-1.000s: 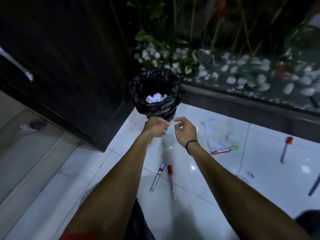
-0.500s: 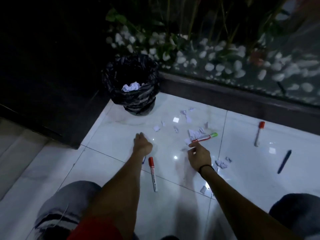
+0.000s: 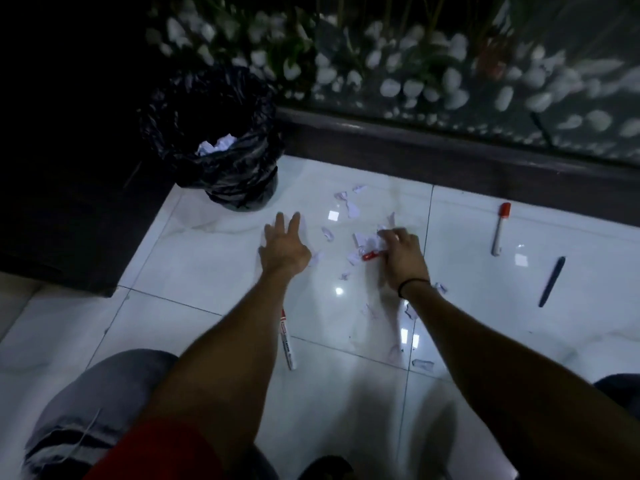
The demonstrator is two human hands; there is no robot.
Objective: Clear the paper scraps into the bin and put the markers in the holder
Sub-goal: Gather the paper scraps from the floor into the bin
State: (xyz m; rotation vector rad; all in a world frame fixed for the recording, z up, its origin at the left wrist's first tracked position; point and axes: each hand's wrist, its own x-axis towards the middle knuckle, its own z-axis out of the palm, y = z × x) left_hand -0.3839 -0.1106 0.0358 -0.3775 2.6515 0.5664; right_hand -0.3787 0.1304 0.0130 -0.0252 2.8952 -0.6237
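Several white paper scraps [image 3: 353, 211] lie scattered on the white tiled floor. A bin lined with a black bag [image 3: 221, 147] stands at the back left with crumpled paper inside. My left hand [image 3: 284, 249] rests flat on the tile, fingers spread, holding nothing. My right hand [image 3: 400, 252] curls its fingers around a clump of scraps [image 3: 369, 242], on top of a red-ended marker [image 3: 370, 256]. A red-capped marker [image 3: 500, 228] and a dark pen [image 3: 551, 280] lie to the right. Another red marker [image 3: 286, 341] lies beside my left forearm. No holder is in view.
A dark cabinet [image 3: 76, 168] stands on the left beside the bin. A low dark ledge [image 3: 450, 150] with a glass panel, white pebbles [image 3: 450, 81] and plants runs along the back. My knees [image 3: 90, 403] are at the bottom corners.
The view has dropped from the bin to the floor. My left hand opened and went flat on the tile. My right hand moved forward onto the scraps and closed on them.
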